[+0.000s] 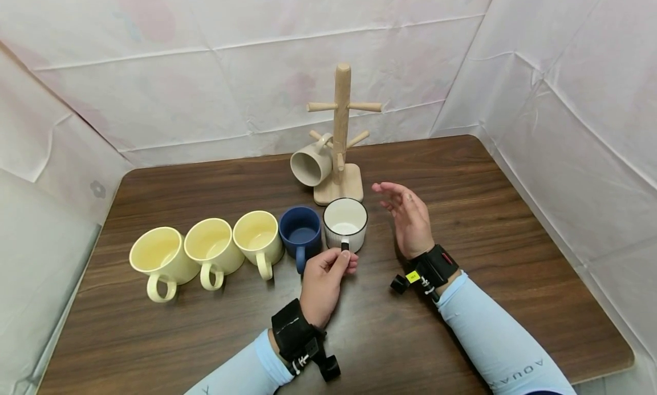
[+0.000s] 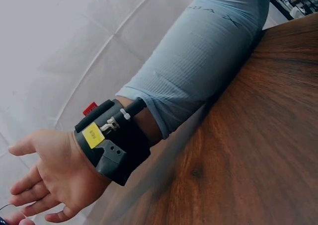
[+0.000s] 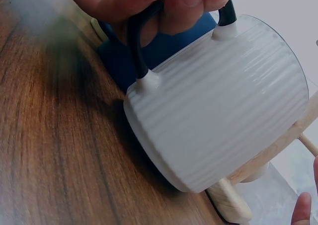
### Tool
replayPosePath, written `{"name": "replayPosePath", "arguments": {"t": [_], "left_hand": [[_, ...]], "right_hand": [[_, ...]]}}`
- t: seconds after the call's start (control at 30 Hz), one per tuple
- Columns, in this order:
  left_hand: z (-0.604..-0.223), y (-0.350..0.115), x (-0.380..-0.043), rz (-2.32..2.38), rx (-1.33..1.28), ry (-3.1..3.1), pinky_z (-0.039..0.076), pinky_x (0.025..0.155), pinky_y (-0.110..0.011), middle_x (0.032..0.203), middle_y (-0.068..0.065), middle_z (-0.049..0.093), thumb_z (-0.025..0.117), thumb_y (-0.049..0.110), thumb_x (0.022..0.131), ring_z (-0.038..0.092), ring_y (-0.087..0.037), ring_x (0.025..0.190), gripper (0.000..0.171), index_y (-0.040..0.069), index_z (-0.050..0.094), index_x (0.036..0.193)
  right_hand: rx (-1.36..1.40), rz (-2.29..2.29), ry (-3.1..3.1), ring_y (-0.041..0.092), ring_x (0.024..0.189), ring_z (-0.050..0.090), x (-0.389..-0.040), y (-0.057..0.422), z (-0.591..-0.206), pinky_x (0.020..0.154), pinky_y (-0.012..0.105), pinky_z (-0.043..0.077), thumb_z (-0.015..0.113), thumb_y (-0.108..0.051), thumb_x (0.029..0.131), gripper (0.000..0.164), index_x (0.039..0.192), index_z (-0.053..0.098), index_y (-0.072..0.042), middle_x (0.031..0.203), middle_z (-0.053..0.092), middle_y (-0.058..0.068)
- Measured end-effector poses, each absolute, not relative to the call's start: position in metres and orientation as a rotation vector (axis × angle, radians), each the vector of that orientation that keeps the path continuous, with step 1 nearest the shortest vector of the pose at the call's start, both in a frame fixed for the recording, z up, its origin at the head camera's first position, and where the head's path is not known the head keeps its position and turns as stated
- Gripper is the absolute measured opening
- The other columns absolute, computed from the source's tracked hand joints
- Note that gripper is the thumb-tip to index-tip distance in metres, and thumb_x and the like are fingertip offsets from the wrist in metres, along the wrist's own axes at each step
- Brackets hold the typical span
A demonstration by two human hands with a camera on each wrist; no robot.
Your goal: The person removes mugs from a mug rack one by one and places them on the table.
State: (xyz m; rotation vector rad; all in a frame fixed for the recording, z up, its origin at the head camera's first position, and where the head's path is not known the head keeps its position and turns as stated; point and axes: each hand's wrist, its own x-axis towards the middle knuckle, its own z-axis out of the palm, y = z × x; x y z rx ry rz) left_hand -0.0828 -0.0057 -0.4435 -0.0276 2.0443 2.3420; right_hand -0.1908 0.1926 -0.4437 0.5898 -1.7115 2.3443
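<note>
A white ribbed mug [image 1: 345,218] with a black rim and black handle is in front of the wooden mug stand [image 1: 342,181]. My left hand [image 1: 325,281] grips its handle, fingers curled through the loop in the right wrist view; whether its base touches the table I cannot tell. To the right of the mug, my right hand [image 1: 408,218] is held apart from it, palm facing left and fingers loosely extended, holding nothing. A blue mug [image 1: 299,229] stands just left of the white one. From the stand's lower left peg hangs a beige mug [image 1: 310,164] by its handle.
Three yellow mugs [image 1: 256,238] stand in a row left of the blue one, handles toward me. The stand's other pegs stick out bare. A brown wooden table [image 1: 487,224] carries everything, with white sheeting [image 1: 246,87] behind and at the sides.
</note>
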Motion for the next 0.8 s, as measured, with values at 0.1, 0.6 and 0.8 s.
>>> {"name": "replayPosePath", "arguments": {"t": [0.1, 0.6, 0.8], "left_hand": [[-0.4452, -0.0052, -0.0812, 2.318, -0.013, 2.07, 0.063, 0.087, -0.027, 0.106, -0.028, 0.075, 0.062, 0.008, 0.112, 0.075, -0.025, 0.095, 0.025, -0.011, 0.077, 0.105], [-0.4504, -0.0049, -0.0781, 2.283, 0.001, 2.09, 0.065, 0.078, -0.031, 0.109, -0.025, 0.079, 0.066, 0.012, 0.111, 0.077, -0.04, 0.095, 0.024, -0.008, 0.08, 0.113], [-0.4499, -0.0069, -0.0744, 2.258, 0.016, 2.149, 0.063, 0.071, -0.029, 0.112, -0.021, 0.08, 0.07, 0.016, 0.11, 0.075, -0.032, 0.078, 0.025, -0.006, 0.076, 0.119]], "right_hand": [[0.59, 2.341, -1.712, 0.052, 0.139, 0.052, -0.1904, 0.1925, -0.4437, 0.11, 0.061, 0.038, 0.043, -0.042, 0.117, 0.062, 0.141, 0.059, 0.013, 0.138, 0.072, 0.016], [0.582, 2.33, -1.722, 0.045, 0.135, 0.058, -0.192, 0.1931, -0.4457, 0.108, 0.064, 0.037, 0.042, -0.037, 0.118, 0.059, 0.139, 0.06, 0.014, 0.134, 0.074, 0.014], [0.563, 2.286, -1.737, 0.037, 0.131, 0.062, -0.1917, 0.1943, -0.4451, 0.106, 0.06, 0.041, 0.045, -0.029, 0.117, 0.051, 0.136, 0.062, 0.015, 0.13, 0.075, 0.014]]}}
